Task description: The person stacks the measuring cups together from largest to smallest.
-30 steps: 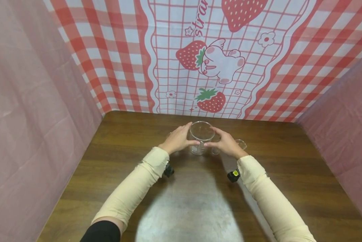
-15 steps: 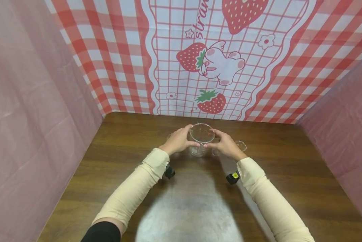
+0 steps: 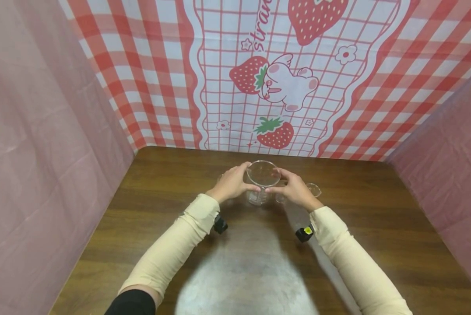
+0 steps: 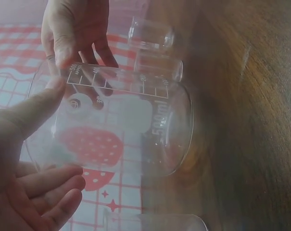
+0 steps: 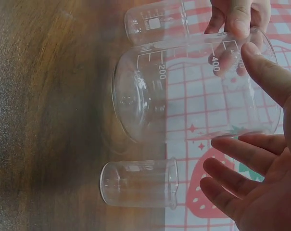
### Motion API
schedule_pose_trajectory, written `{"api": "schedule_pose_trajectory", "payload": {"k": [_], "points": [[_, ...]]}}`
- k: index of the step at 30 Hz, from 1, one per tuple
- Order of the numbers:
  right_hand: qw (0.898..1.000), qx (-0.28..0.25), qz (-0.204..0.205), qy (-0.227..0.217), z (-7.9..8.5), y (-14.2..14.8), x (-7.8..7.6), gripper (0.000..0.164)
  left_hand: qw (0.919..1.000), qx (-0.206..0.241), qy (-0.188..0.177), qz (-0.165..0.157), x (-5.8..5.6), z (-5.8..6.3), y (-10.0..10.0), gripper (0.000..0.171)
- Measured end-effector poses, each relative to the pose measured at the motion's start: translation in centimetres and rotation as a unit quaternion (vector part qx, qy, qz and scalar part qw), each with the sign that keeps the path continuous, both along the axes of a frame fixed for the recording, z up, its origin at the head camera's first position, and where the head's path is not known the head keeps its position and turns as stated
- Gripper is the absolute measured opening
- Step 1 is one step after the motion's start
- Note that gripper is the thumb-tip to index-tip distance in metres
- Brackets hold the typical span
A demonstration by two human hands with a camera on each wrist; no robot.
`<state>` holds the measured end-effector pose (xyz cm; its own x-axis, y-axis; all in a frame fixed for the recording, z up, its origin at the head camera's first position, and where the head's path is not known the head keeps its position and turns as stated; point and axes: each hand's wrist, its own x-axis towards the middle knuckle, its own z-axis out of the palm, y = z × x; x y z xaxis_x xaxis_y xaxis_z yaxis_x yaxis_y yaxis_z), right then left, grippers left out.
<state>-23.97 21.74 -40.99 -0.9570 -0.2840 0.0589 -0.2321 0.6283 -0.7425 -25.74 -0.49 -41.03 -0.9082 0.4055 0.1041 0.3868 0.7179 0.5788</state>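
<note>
A large clear glass beaker [image 3: 263,174] with white markings, reading 500 ml in the left wrist view, stands upright between both hands near the back of the table. My left hand [image 3: 230,182] grips its left side, thumb at the front near the rim and fingers reaching round. From the opposite side, my right hand [image 3: 294,188] holds it the same way; the thumbs nearly meet. In the right wrist view, the beaker's base [image 5: 121,91] is close to the wood; I cannot tell whether it touches. No contents show inside.
A smaller beaker [image 5: 138,183] stands just right of the large one, with another clear glass vessel [image 3: 313,189] beyond my right wrist. Another beaker [image 5: 155,21] is largely hidden behind my left hand. A strawberry-patterned cloth [image 3: 275,87] hangs behind the wooden table [image 3: 160,175].
Everything in the head view has shifted down slightly. Both hands keep their grip on the large beaker, which stays in nearly the same spot.
</note>
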Motion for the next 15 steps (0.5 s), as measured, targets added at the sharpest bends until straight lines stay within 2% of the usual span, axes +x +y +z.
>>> {"api": "schedule_pose_trajectory", "payload": {"k": [15], "points": [[0.999,0.003,0.013,0.037,0.7,0.1,1.5,0.067,0.9997,0.023,0.001,0.002,1.4,0.9,-0.1,0.076]]}}
